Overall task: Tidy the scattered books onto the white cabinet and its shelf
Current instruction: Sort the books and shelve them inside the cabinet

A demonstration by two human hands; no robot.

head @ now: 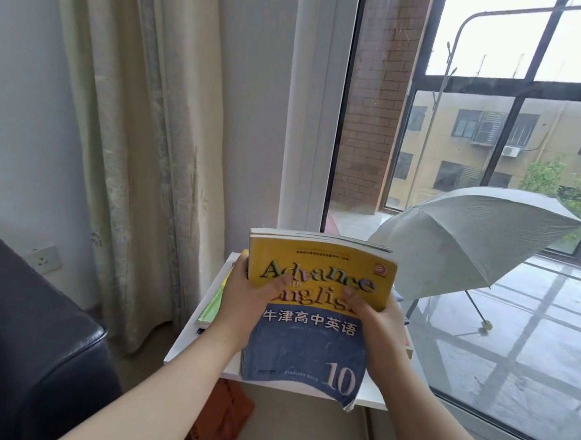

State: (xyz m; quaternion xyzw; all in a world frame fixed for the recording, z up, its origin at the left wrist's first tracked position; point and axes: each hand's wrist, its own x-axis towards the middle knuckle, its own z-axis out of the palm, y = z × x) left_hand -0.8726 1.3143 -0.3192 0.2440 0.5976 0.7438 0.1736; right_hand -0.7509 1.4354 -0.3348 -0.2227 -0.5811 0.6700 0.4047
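Note:
A yellow and blue English textbook (312,343) tops a small stack of books that I hold above the white cabinet (186,346). My left hand (243,302) grips the stack's left edge, thumb on the cover. On the right edge my right hand (375,317) grips it too, thumb pressing the cover. The stack is tilted up toward me, its lower cover corner curling over the cabinet's front edge. A green book (212,305) lies flat on the cabinet's left part, partly hidden by my left hand.
A dark sofa arm (37,340) stands at the left. A curtain (144,143) hangs behind the cabinet. An orange item (222,416) sits under the cabinet top. Beyond the glass at the right stands an open grey umbrella (468,244).

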